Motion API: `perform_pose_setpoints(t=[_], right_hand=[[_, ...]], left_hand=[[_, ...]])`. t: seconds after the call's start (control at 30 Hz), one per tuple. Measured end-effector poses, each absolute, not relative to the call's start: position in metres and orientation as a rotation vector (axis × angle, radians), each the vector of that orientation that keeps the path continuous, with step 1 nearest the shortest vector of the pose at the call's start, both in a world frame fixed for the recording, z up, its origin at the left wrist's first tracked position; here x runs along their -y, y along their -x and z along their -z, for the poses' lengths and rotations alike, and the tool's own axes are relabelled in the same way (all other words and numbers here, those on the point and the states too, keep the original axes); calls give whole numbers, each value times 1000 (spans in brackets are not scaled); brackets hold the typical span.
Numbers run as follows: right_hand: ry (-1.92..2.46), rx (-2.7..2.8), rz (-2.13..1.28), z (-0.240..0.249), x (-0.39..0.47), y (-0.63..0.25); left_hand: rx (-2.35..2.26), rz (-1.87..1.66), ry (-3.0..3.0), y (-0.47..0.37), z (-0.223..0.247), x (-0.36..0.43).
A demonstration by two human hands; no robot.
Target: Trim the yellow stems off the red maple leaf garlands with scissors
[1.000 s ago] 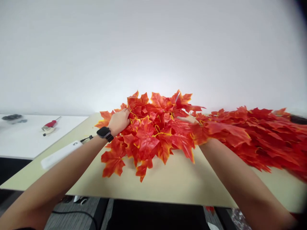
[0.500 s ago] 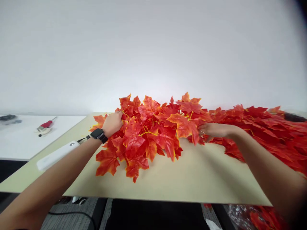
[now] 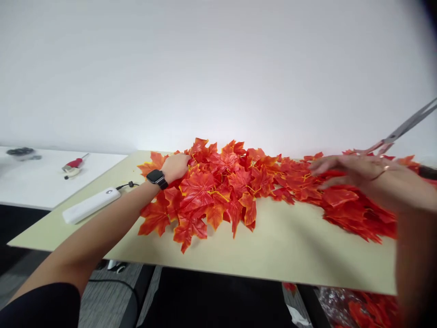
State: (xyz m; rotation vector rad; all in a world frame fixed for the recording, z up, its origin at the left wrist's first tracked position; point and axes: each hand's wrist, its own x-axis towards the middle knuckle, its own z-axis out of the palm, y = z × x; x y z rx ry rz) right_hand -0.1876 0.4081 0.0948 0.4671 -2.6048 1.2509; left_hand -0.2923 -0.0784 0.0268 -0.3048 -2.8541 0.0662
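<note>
Steadying seems the step in hand: the bare left hand [image 3: 176, 166] rests in the left side of a heap of red-orange, yellow-edged artificial maple leaves [image 3: 205, 189] on the pale-yellow table [image 3: 290, 255], fingertips hidden, grip impossible to tell. Rightward, the right hand [image 3: 372, 175], fingers loosely extended, carries silver metal scissors [image 3: 392, 136]; the next move likely calls for minding the blades.

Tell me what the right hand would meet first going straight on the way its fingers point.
Likely the red leaves just ahead of the right hand, toward the picture's middle. Depth is unclear, though, so the hand might pass above them.
</note>
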Motion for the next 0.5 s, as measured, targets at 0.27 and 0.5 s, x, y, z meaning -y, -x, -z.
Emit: perform_pose_setpoints(t=[0.27,0.5], right_hand=[[-1274,2806,-1351,-61,-233,160],[-1200,2566,-1684,-17,-214,192]], left_hand=[[2941,-80,303,288,-34,68],[2966,-103,234,300,-37,77]])
